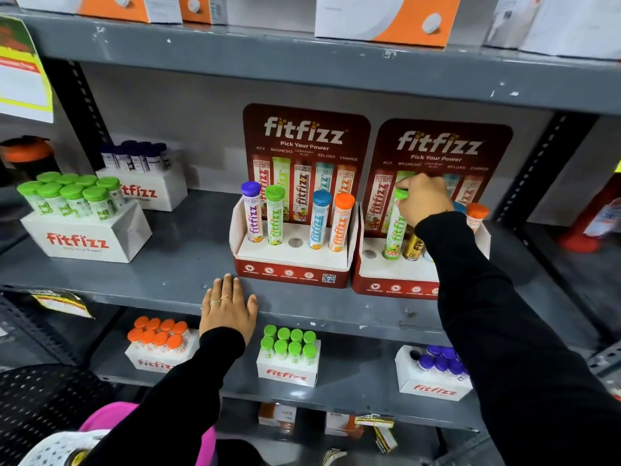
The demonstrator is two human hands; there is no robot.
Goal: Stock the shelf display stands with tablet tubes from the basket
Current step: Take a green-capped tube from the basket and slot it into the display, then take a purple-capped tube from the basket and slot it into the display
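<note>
Tablet tube (pixel 396 227), green-capped, is clenched at its cap by the right hand (pixel 424 199) for seating in the right stand (pixel 396 277); left hand (pixel 228 306), released, braces flat on the shelf (pixel 174 264).

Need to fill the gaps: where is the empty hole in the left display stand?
Head view, centre: the empty hole sits mid-row, between the green-capped tube and the blue-capped tube.
</note>
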